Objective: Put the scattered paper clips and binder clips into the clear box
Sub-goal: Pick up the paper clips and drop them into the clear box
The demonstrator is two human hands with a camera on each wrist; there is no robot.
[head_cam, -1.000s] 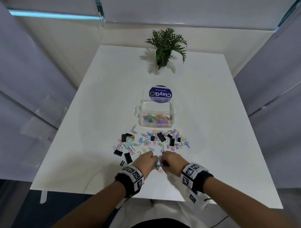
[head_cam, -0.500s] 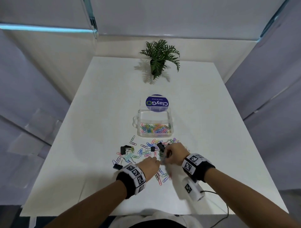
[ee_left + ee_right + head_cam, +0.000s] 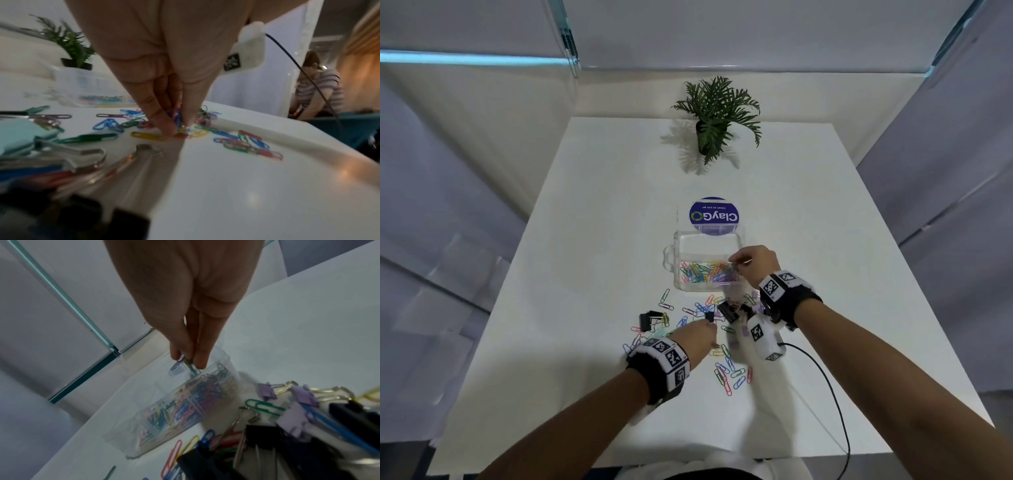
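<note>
The right hand [image 3: 186, 331] is pinching small, light, slippery paper clips [image 3: 190, 365] over the clear box [image 3: 707, 265]. The left hand [image 3: 164, 91] is pinching more clips [image 3: 177, 118] off the worktop [image 3: 246, 186].

- From my head view, my left hand [image 3: 698, 337] covers the paper clips it pinches; the pinch itself is out of sight there.
- My right hand [image 3: 753, 263] overlaps the near right corner of the clear box [image 3: 707, 245], hiding that corner.
- In the left wrist view, the binder clips [image 3: 61, 155] at the lower left are blurred and cut off by the frame edge; I cannot count them.
- In the right wrist view, the small clips [image 3: 186, 364] between my fingertips are too blurred for me to count or to tell their colours.
- There, the black binder clips [image 3: 261, 439] run off the bottom edge.
</note>
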